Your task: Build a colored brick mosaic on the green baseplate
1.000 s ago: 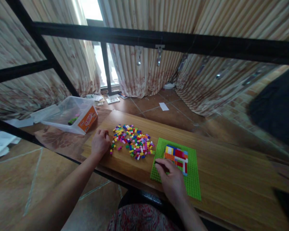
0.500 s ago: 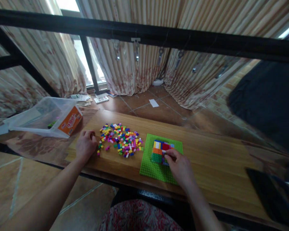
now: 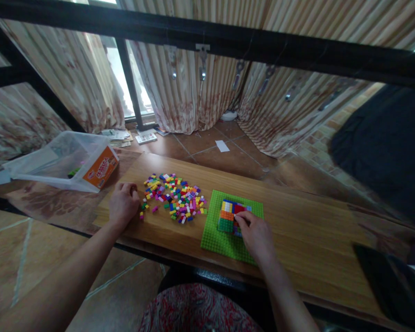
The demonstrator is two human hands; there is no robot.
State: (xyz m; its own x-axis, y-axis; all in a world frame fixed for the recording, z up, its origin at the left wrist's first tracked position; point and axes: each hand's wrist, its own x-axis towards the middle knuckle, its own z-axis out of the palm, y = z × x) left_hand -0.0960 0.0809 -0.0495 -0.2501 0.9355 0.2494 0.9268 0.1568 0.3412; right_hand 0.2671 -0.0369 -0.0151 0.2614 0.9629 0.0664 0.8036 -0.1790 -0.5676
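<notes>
On the wooden table lies a green studded baseplate (image 3: 212,237), bearing a low block of bricks (image 3: 227,215) in white, orange, green, red and blue. My right hand (image 3: 257,233) is over this block with thumb and forefinger pinched at its middle; whatever is between the fingertips is too small to make out. To the left spreads a loose pile of small coloured bricks (image 3: 176,198). At the pile's left edge my left hand (image 3: 123,205) rests on the table with its fingers curled in, and what they may hold is hidden.
A clear plastic box (image 3: 65,180) with an orange label stands past the table's left end, some green pieces inside. A dark flat object (image 3: 383,281) lies at the right end. A black bar (image 3: 228,39) crosses above the far side, before curtains.
My right hand has shifted slightly up and left over the brick block, its fingertips still pinched. My left hand stays curled beside the pile. The camera view has moved slightly.
</notes>
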